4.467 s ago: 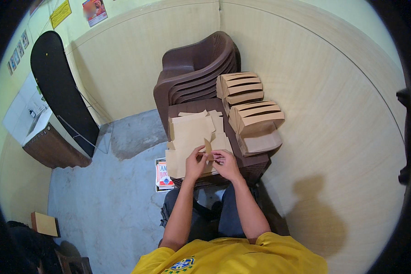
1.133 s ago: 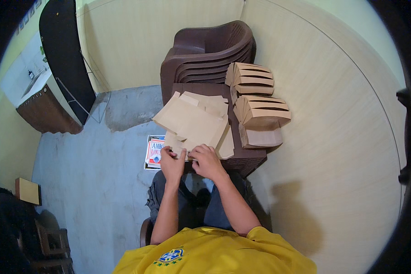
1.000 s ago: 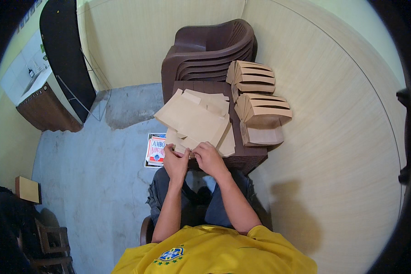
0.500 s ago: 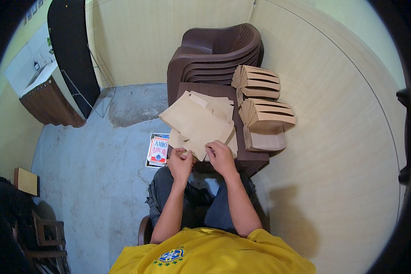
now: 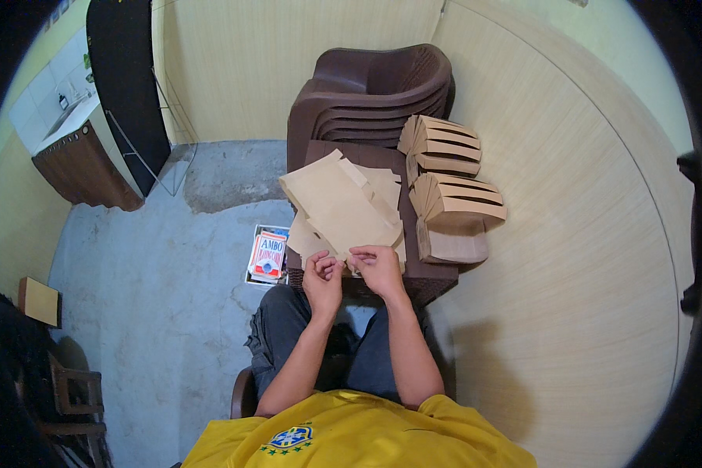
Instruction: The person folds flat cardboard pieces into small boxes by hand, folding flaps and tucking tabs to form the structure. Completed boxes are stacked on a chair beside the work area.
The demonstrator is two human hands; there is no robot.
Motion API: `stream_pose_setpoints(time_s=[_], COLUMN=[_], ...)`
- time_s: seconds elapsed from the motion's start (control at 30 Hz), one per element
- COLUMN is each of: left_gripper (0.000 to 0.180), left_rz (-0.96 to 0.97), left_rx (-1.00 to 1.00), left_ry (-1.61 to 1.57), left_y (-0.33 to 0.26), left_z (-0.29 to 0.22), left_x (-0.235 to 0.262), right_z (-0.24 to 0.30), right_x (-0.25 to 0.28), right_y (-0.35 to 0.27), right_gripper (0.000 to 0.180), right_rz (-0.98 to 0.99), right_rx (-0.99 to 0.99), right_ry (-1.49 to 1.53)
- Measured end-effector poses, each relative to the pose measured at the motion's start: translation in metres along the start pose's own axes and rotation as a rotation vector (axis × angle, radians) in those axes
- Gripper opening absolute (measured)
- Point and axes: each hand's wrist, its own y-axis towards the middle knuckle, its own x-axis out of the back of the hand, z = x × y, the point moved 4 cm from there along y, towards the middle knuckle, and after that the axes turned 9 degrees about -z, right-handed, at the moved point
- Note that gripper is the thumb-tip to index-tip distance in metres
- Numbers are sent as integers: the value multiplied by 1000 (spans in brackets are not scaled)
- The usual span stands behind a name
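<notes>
Brown paper sheets (image 5: 355, 207) lie in a loose, overlapping pile on a dark brown woven-look table (image 5: 433, 271) in front of me. My right hand (image 5: 378, 271) is closed in a pinch at the near edge of the paper. Close beside it, my left hand (image 5: 322, 282) has curled fingers, with its fingertips at the same paper edge. The fingertips partly cover the bit of paper between the two hands, and its fold is too small to make out.
Two fanned stacks of folded brown paper pieces, a far stack (image 5: 444, 148) and a near stack (image 5: 460, 204), stand along the table's right side by the wall. Stacked brown plastic chairs (image 5: 374, 93) are behind. A box (image 5: 268, 256) with a printed card pack sits left of the table.
My left hand has moved right, closer to my right hand. The large upper sheet lies at a different angle, and its near end has shifted right.
</notes>
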Motion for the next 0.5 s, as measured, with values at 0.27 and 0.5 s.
stream_pose_setpoints(time_s=[0.27, 0.5], left_gripper=[37, 33], left_rz=[115, -58], left_rx=[-274, -295], left_ry=[132, 202], left_y=[-9, -11], left_z=[-29, -42], left_x=[2, -1], right_z=[1, 6], right_x=[4, 2], right_y=[-3, -12], right_gripper=[29, 28], right_rz=[-42, 10], right_rx=[-125, -94], right_ry=[153, 207])
